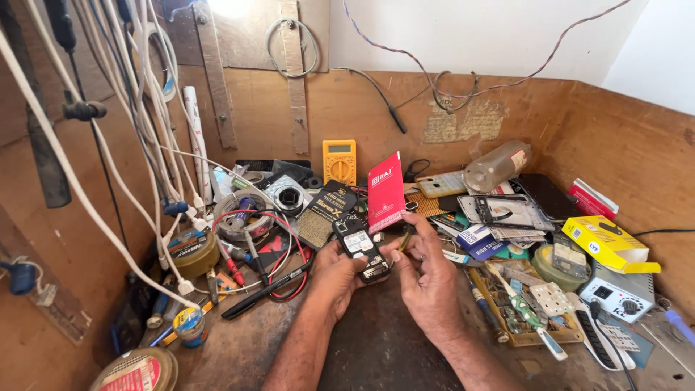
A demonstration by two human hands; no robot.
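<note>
Yellow multimeter (339,161) stands against the back wall. Clear plastic bottle (496,166) lies tilted at right rear. Yellow box (605,242) at right. White cables (137,137) hang at left.

Bare dark bench surface (376,347) at 6 o'clock: only open lane. Red-black probe leads (279,279) block 9 o'clock. Red card (385,192), yellow multimeter (339,161) crowd 12. Parts tray (532,311), yellow box (607,242) wall off 3 o'clock.

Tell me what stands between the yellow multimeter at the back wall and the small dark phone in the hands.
In the head view, a black flat packet leans between the yellow multimeter and the phone, with a red packet just beside it.
</note>
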